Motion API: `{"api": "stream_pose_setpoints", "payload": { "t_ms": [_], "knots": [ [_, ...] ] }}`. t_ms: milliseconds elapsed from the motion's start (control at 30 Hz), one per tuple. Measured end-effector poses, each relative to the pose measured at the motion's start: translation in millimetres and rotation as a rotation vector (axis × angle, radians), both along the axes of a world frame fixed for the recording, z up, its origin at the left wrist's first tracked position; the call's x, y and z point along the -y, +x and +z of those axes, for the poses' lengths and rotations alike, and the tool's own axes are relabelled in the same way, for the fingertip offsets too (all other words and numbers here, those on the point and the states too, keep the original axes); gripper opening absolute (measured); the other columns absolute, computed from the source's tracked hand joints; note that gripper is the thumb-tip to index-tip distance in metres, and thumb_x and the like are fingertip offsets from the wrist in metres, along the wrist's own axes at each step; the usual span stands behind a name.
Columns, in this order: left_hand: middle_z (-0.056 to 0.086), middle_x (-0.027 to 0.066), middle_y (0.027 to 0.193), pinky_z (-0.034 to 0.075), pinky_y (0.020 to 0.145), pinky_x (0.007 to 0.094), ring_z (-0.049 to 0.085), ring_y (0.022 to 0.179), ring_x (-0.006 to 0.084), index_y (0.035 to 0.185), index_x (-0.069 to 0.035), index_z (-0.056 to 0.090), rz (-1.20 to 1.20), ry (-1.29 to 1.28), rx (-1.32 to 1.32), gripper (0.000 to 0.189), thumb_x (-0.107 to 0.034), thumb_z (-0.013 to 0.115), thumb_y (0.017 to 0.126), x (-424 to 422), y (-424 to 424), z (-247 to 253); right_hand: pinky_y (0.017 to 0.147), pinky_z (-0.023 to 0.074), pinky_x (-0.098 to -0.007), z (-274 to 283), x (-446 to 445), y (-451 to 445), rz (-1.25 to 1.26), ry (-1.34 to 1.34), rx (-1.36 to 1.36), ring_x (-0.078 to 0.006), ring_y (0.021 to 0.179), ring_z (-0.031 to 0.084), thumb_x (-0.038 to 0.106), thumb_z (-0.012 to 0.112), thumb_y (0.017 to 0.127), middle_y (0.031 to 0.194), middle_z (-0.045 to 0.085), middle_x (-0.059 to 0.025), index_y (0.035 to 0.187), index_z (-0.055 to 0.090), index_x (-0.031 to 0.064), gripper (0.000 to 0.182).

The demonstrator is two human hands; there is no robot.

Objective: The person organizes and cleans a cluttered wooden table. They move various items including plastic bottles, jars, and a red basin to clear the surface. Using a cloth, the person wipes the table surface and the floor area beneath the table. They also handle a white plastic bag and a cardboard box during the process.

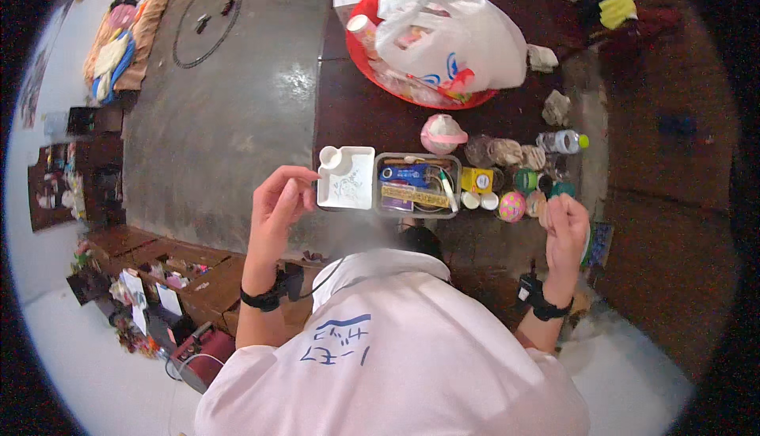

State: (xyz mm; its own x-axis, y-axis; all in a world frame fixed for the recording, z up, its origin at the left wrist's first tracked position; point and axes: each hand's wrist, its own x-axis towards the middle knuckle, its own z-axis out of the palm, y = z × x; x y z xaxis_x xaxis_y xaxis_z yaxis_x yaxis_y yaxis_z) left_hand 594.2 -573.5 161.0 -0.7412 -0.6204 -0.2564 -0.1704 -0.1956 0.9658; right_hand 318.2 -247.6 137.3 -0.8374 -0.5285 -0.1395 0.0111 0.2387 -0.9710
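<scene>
My left hand [282, 201] hovers at the left edge of a white square tray [356, 190], its fingers loosely curled and thumb apart. Fingertips reach the tray's rim; whether they touch it is unclear. A small round white cup [330, 157] sits in the tray's upper left corner. Beside the tray is a clear plastic container [417, 214] of small items, including a blue item [404, 173], a yellow ruler-like strip [415, 194] and a white pen-like tube [448, 190]. My right hand [566, 225], fingers bunched, is by a teal lid-like item [563, 189]; its grasp is hidden.
A red round tray [358, 50] bears a white plastic bag [469, 38] at the table's back. Right of the container stand a yellow box [477, 179], a pink dotted ball [512, 206], a green cap [526, 179] and a clear bottle [561, 142]. A pink-and-white round object [443, 134] lies behind.
</scene>
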Motion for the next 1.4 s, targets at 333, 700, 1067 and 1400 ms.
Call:
{"api": "stream_pose_setpoints", "payload": {
  "t_ms": [333,700,1067,1400],
  "knots": [
    [0.058,0.0005,0.087,0.043,0.075,0.0244,0.054,0.081,0.0097,0.118,0.001,0.063,-0.252,-0.033,-0.097,0.045,-0.036,0.066,0.092,86,52,-11,0.057,0.0222,-0.0270,21,61,73,-0.122,0.157,-0.201,-0.0052,0.061,0.028,0.009,0.058,0.102,0.068,0.030,0.0062,0.070,0.034,0.0111,0.040],
    [0.058,0.0001,0.086,0.041,0.070,0.0234,0.053,0.081,0.0090,0.118,-0.001,0.064,-0.364,0.009,-0.190,0.038,-0.029,0.067,0.091,212,132,-34,0.053,0.0191,-0.0279,57,148,191,-0.240,0.090,-0.254,-0.0031,0.061,0.026,0.013,0.068,0.097,0.064,0.031,0.0101,0.063,0.036,0.0129,0.047],
    [0.058,-0.0027,0.091,0.044,0.073,0.0236,0.053,0.081,0.0069,0.118,-0.001,0.064,-0.409,-0.191,0.080,0.034,-0.022,0.069,0.092,214,120,-15,0.052,0.0215,-0.0272,10,151,182,-0.242,-0.259,0.117,-0.0039,0.056,0.030,0.018,0.061,0.102,0.062,0.037,0.0081,0.062,0.045,0.0095,0.044],
    [0.062,-0.0019,0.091,0.047,0.076,0.0257,0.055,0.081,0.0076,0.117,0.000,0.064,-0.386,-0.314,0.191,0.028,-0.018,0.069,0.095,230,119,0,0.052,0.0209,-0.0269,-8,176,174,-0.305,-0.235,0.120,-0.0025,0.057,0.030,0.022,0.063,0.101,0.061,0.038,0.0094,0.061,0.047,0.0099,0.045]
  ]
}}
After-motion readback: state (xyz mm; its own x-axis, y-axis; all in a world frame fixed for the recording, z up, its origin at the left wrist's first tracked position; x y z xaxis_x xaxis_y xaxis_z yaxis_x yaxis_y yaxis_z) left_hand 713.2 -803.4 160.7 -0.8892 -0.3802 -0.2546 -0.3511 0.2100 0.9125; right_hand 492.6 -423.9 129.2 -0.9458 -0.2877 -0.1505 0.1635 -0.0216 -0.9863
